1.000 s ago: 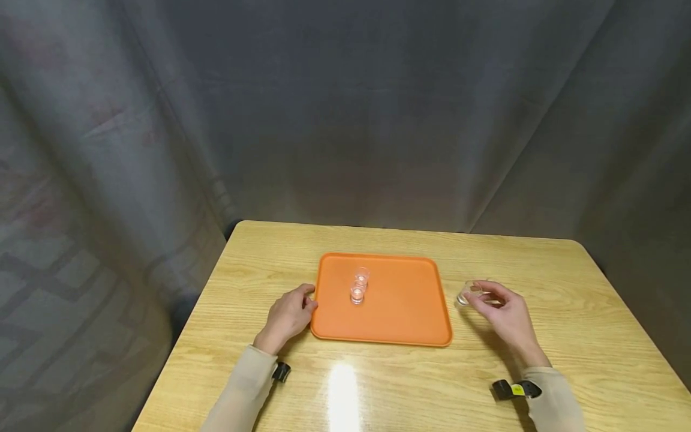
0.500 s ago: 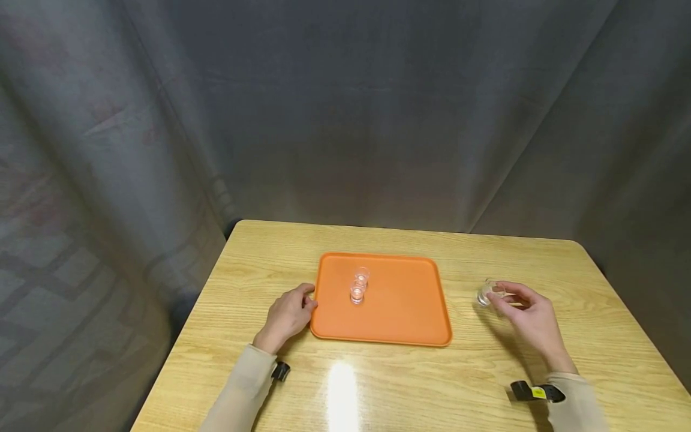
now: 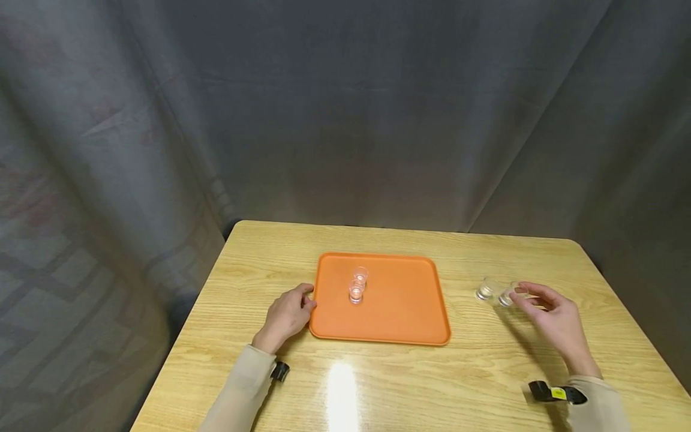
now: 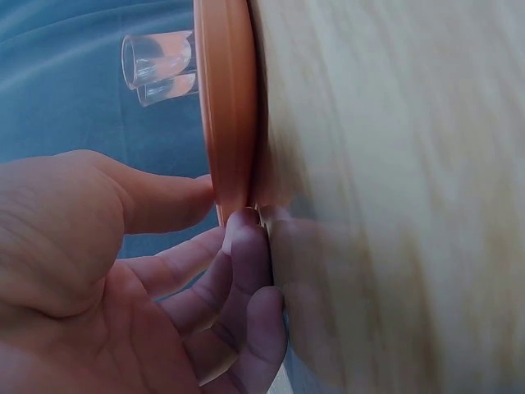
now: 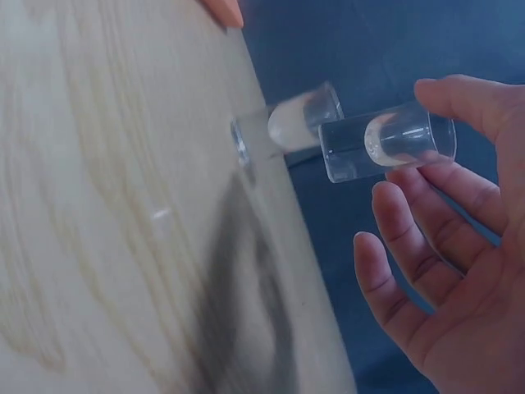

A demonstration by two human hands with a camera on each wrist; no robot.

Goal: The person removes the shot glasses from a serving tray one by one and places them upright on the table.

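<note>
My right hand (image 3: 556, 315) pinches a small clear shot glass (image 5: 385, 148) near its rim, thumb on one side and fingers on the other. In the right wrist view its base shows above the tabletop. Just left of it stands a second shot glass (image 3: 486, 289), upright on the wood. My left hand (image 3: 288, 315) is at the left rim of the orange tray (image 3: 399, 300), gripping it with thumb on top and curled fingertips against the outer edge (image 4: 225, 115). On the tray, left of its middle, stand two more shot glasses (image 3: 355, 292), one behind the other.
The tray lies on a light wooden table (image 3: 388, 384), with bare wood between its right rim and the right-hand glasses. Grey curtains (image 3: 345, 120) hang behind and beside the table. Each wrist wears a black strap device (image 3: 556, 393).
My right hand has moved right, away from the tray, carrying its shot glass past the one standing on the table, which now shows uncovered. My left hand and the tray have stayed put.
</note>
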